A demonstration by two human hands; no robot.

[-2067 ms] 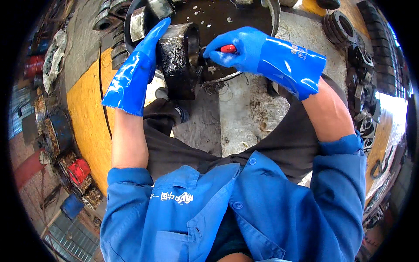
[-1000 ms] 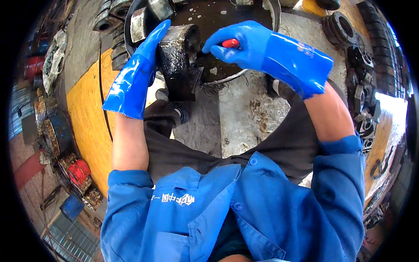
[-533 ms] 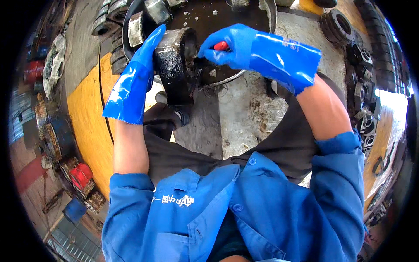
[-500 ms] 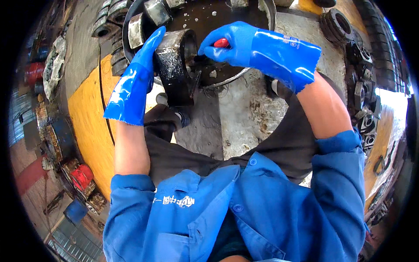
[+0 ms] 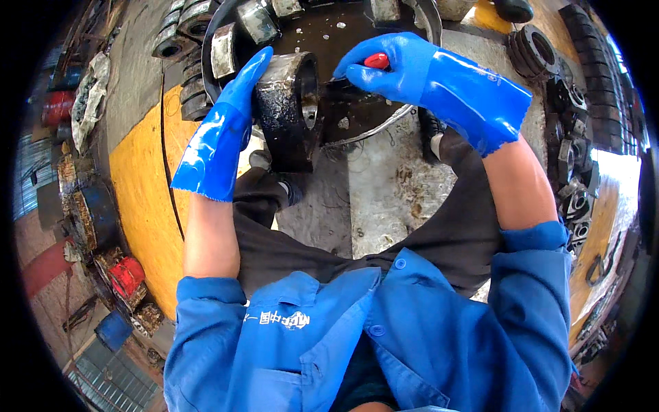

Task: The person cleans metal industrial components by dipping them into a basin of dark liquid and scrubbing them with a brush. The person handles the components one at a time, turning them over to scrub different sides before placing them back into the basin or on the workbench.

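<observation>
Blue rubber gloves cover both my hands. A thick, greasy black metal ring (image 5: 280,117) with a wide bore stands tilted at the near rim of a round basin (image 5: 371,130) of dark liquid. My left hand (image 5: 237,99) grips the ring's left side, its thumb stretched upward and its other fingers mostly hidden. To the right of the bore, my right hand (image 5: 391,74) is closed round a tool with a red handle (image 5: 377,60). The tool's working end is dark against the liquid, so its kind is unclear.
More metal rings, such as a pale one (image 5: 223,51) and a grey one (image 5: 258,22), sit in the basin. Stacked rings (image 5: 195,93) stand to its left. Round parts (image 5: 534,51) and a row of metal parts (image 5: 575,147) line the right. Yellow board (image 5: 141,178) covers floor at left.
My right hand has drawn back to the right, away from the ring's bore, with the red-handled tool. My left hand stays on the ring. The whole view has shifted slightly.
</observation>
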